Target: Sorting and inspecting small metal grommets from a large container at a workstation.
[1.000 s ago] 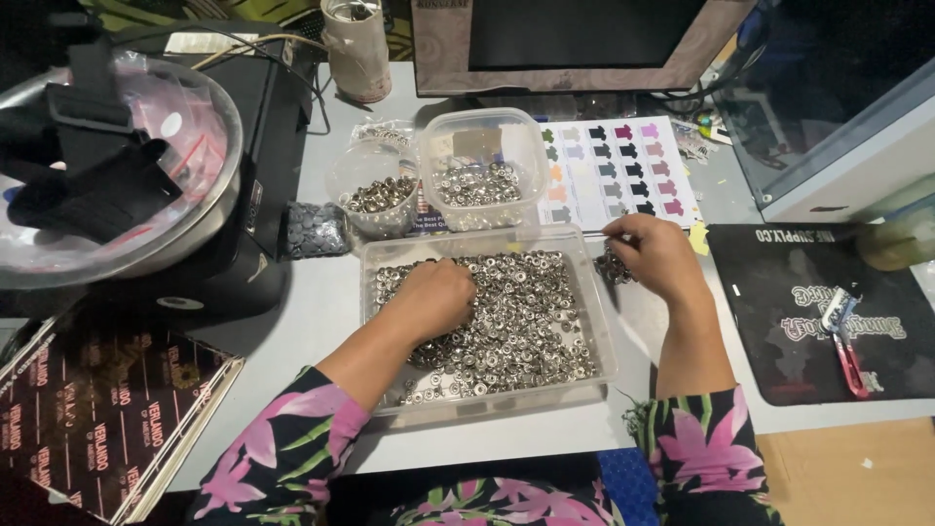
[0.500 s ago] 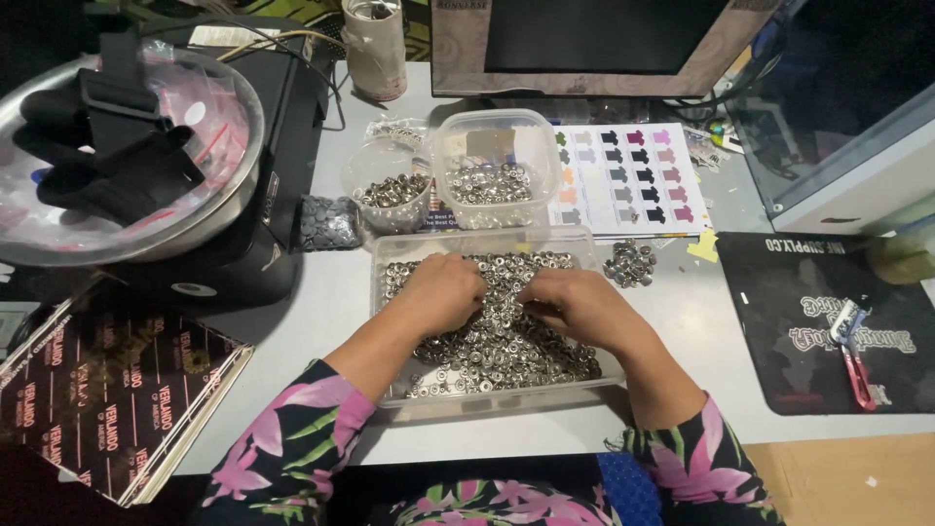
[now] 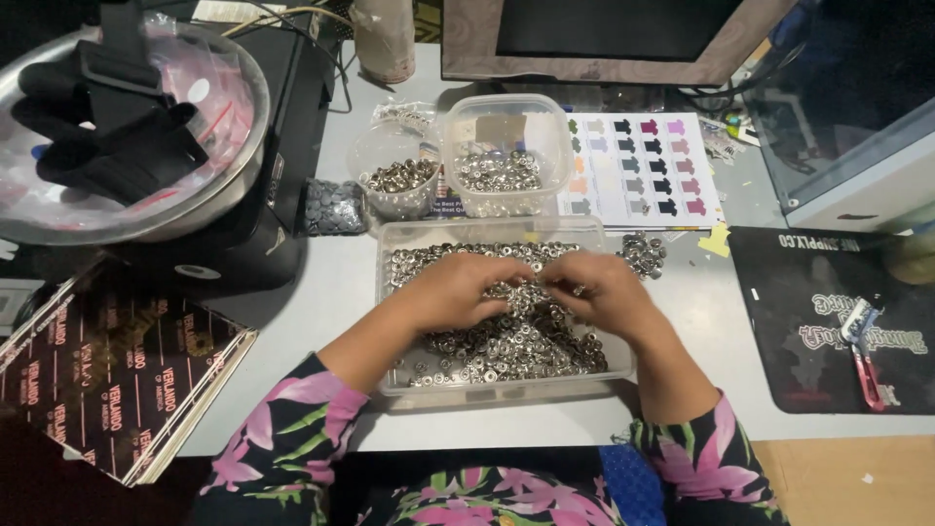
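While both hands (image 3: 531, 287) dig snaps (image 3: 506, 341), tray (image 3: 506, 392) edges free

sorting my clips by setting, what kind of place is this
Probably a small craft or garment-trim workbench. Both hands, left hand and right hand, dig in a clear tray of small metal snaps, with smaller tubs of them behind and a colour sample card beside.

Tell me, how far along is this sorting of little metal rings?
Done so far: a round tub and a square tub behind hold small batches, and a little heap lies on the table. In hand: the left hand and right hand dig in the big tray. Left: most rings, which fill that tray.
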